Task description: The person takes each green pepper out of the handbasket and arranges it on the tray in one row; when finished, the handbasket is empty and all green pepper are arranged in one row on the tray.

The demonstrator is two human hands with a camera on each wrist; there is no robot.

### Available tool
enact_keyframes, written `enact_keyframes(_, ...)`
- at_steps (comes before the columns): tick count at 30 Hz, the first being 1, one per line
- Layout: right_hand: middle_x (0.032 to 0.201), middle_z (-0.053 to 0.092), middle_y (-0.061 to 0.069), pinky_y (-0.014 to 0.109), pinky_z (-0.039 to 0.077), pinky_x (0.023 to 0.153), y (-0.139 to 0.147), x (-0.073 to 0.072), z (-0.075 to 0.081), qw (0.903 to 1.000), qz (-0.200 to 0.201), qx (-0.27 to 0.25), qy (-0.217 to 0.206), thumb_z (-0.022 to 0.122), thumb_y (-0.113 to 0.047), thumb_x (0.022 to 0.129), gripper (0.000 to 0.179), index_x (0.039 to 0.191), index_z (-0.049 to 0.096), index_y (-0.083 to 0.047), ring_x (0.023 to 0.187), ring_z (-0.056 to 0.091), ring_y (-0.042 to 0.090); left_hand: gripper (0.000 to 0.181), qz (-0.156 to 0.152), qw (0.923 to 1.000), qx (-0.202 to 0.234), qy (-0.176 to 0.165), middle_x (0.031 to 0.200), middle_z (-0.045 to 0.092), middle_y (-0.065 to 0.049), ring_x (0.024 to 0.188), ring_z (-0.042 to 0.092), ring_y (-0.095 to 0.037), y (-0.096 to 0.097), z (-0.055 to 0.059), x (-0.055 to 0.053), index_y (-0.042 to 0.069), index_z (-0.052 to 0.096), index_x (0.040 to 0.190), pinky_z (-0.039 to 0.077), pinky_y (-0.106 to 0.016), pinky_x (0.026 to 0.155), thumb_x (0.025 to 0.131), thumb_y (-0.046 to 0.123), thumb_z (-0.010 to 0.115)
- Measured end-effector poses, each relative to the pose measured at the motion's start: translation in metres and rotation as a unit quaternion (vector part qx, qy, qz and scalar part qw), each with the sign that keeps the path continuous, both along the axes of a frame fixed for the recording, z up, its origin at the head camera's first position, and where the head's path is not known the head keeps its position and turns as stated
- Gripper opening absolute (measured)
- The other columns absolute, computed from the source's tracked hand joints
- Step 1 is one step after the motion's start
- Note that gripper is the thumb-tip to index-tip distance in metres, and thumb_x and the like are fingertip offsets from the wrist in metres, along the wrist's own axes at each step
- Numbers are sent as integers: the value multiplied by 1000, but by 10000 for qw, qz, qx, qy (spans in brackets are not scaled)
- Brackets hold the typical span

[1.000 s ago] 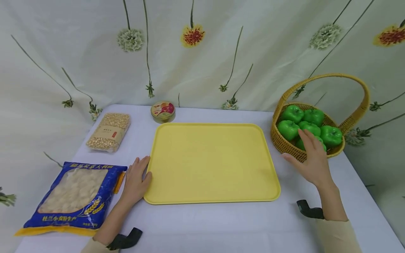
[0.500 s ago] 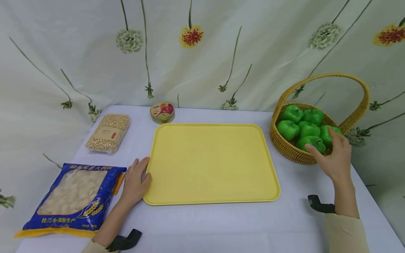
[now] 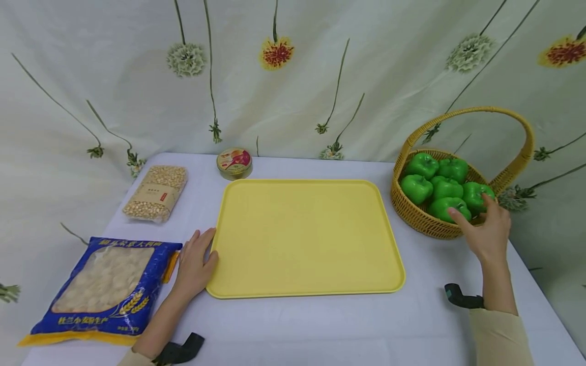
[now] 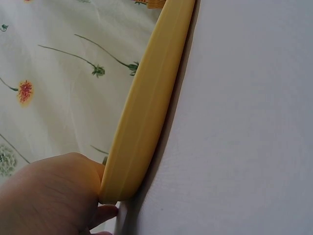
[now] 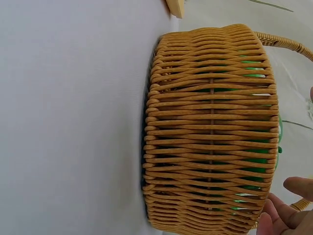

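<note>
Resting with fingers loosely outstretched along the left edge of the flat yellow rectangular tray (image 3: 309, 239), the person's left hand (image 3: 194, 264) probably steadies it against sliding on the white-clothed counter (image 3: 320, 325). At the far right, the tan woven wicker basket (image 3: 423, 221) with its tall arched handle seems to keep the glossy green bell peppers (image 3: 446, 188) from rolling. The right hand (image 3: 490, 231) reaches in at its near rim, thumb and forefinger spread apart by the front peppers, though I can't tell whether they touch.

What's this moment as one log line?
left fingers: touching left edge of tray | right fingers: apart, by peppers in basket | can: beyond tray
</note>
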State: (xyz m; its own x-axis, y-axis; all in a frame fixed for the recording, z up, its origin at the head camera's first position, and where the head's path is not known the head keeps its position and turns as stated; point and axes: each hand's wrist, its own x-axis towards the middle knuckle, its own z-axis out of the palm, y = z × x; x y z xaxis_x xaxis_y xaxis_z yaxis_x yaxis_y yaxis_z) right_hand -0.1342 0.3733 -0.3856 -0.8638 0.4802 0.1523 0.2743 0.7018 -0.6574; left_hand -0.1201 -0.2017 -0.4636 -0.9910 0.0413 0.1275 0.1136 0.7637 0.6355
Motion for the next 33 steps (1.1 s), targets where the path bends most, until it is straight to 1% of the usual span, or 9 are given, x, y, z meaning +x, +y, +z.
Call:
enact_keyframes(4, 146, 30, 32, 62, 35, 94, 0, -2, -4, 10000, -7, -11, -57, 61, -44, 91, 87, 155, 19, -2, 130, 29, 45, 54, -3, 10000, 24, 19, 148, 40, -29, 144, 17, -50, 0, 0, 0, -7, 38, 145, 7, -67, 115, 93, 0, 49)
enact_keyframes(8, 142, 34, 34, 62, 32, 96, 0, -3, -9, 9999, 25, -50, -95, 62, -45, 91, 88, 152, 23, 4, 131, 27, 46, 54, 3, 10000, 9, 1, 149, 40, -28, 145, 17, -50, -1, 0, 0, -6, 38, 145, 7, -67, 115, 93, 1, 49)
enact_keyframes(11, 142, 35, 34, 64, 29, 100, -1, -4, -12, 9999, 72, -105, -113, 62, -46, 90, 88, 150, 26, 7, 134, 25, 46, 54, 4, 10000, -15, 14, 149, 40, -28, 145, 17, -50, -1, -1, 0, -6, 38, 145, 7, -67, 115, 93, 1, 49)
enact_keyframes(17, 144, 32, 34, 65, 26, 102, -3, -6, -16, 9998, 132, -66, -106, 63, -45, 89, 88, 148, 26, 9, 135, 23, 46, 54, 8, 10000, 4, 75, 148, 41, -28, 144, 18, -50, -2, -2, -1, -6, 39, 145, 9, -67, 115, 92, 1, 50)
enact_keyframes(24, 149, 23, 33, 68, 23, 105, -4, -6, -19, 9998, 96, -72, -165, 62, -44, 90, 86, 147, 26, 9, 138, 18, 46, 54, 22, 10000, -75, -24, 149, 40, -28, 145, 18, -49, -2, -1, 0, -6, 38, 145, 8, -66, 116, 93, 1, 49)
enact_keyframes(28, 148, 23, 33, 66, 23, 104, -5, -7, -21, 9999, 38, -27, -156, 61, -44, 90, 84, 146, 28, 9, 137, 18, 45, 54, 22, 10000, -87, -19, 149, 40, -28, 145, 18, -49, -1, -1, 0, -7, 39, 145, 8, -66, 116, 93, 2, 49)
enact_keyframes(33, 147, 24, 32, 65, 24, 104, -6, -9, -22, 9998, -68, -108, -159, 62, -42, 91, 82, 146, 28, 8, 137, 18, 44, 54, 25, 9999, -120, -5, 149, 40, -28, 145, 18, -49, -1, 0, -1, -7, 38, 145, 8, -66, 116, 93, 2, 49)
